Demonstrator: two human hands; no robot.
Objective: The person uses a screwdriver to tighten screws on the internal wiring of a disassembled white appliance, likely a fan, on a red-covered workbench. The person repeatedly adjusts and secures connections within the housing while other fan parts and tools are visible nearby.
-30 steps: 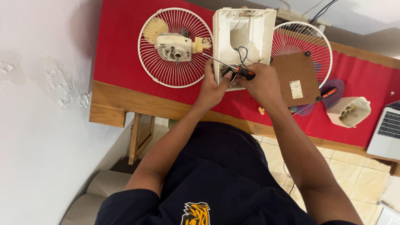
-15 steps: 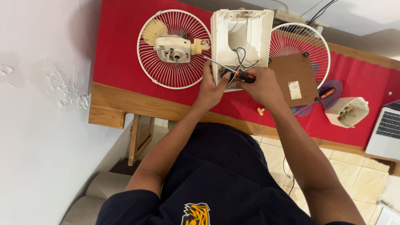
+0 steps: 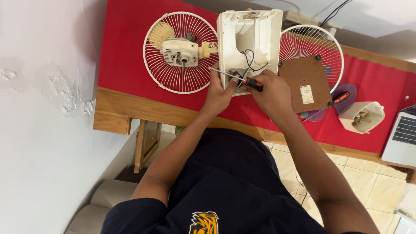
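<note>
The cream plastic fan housing [image 3: 249,43] lies open side up on the red cloth [image 3: 125,47], between the wire grille [image 3: 180,54] with the motor [image 3: 181,51] and a second grille [image 3: 310,43]. It looks light, stiff and hollow, likely to slide unless steadied by its lower wall. The loose wires [image 3: 251,60] inside seem thin and easily torn. The left hand [image 3: 220,93] curls its fingers against the housing's lower edge, touching the tool's shaft. The right hand [image 3: 272,93] is wrapped closed around the orange-and-black screwdriver [image 3: 242,79], best gripped at that handle. Compared with half a second ago, the shaft lies flatter and points further left.
</note>
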